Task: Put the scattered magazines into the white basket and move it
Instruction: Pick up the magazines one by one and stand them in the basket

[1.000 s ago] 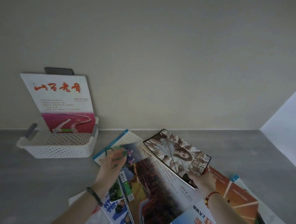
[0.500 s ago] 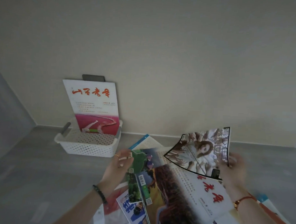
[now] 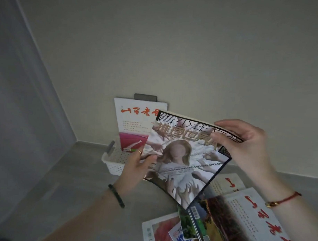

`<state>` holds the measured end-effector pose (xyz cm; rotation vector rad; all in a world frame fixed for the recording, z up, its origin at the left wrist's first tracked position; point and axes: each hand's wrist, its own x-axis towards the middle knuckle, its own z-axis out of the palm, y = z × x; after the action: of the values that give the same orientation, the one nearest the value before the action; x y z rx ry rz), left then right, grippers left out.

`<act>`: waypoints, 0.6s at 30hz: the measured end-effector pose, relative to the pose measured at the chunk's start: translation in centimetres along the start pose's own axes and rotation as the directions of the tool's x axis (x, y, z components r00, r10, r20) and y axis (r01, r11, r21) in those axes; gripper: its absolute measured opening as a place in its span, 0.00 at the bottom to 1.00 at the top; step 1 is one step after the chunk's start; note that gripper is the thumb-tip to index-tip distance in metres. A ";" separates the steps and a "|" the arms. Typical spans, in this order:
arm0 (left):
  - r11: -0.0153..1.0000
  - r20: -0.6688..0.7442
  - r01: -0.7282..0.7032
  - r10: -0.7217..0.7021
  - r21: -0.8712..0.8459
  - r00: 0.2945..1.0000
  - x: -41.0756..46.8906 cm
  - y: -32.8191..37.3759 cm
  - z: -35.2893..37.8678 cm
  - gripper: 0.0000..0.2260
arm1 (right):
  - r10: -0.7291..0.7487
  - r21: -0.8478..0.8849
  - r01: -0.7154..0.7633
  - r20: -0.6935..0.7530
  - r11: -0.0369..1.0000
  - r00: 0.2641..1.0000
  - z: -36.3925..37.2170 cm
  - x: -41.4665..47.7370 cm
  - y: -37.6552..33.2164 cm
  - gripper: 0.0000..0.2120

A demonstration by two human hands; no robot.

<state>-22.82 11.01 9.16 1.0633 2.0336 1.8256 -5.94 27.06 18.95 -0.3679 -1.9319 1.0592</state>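
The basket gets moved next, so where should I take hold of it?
Probably at the grey handle on the white basket's left end, coming in from the left: it stands out from the rim, clear of the upright magazine. The right end is hidden behind the held magazine.

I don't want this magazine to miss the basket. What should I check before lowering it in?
1. Grip on the black-bordered magazine showing a woman in white, left hand and right hand: ok.
2. The white perforated plastic basket lies ahead: ok.
3. Room beside the upright white-and-red magazine: cannot tell, hidden.
4. Held magazine flat: not ok, lower edge bows.
5. All collected: not ok, a pile of loose magazines remains.
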 end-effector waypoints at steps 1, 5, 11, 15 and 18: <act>1.000 -0.028 -0.010 0.010 0.004 1.000 0.3 -0.3 -1.1 0.10 | 0.033 0.034 -0.032 -0.055 0.999 0.998 1.3 0.3 0.2 0.12; 0.993 -0.080 0.038 -0.047 -0.112 0.996 2.5 -1.0 -5.7 0.06 | 0.304 0.137 -0.311 0.069 0.940 0.950 7.7 -0.1 2.7 0.15; 0.978 -0.079 0.106 -0.121 -0.178 0.989 8.5 -2.4 -10.5 0.06 | 0.293 -0.012 -0.293 0.062 0.956 0.954 15.8 1.8 4.8 0.18; 0.994 -0.097 0.085 -0.092 -0.074 0.991 13.1 -3.9 -11.8 0.09 | 0.334 -0.027 -0.336 -0.063 0.941 0.940 19.4 4.9 7.1 0.19; 0.993 -0.188 0.115 -0.111 0.011 0.976 15.4 -6.7 -12.5 0.15 | 0.393 -0.087 -0.405 -0.121 0.910 0.911 21.1 5.9 9.2 0.20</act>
<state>-43.72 11.16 10.29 0.7889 2.1740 1.9129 -27.65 24.88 9.58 -0.8945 -1.8709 1.1672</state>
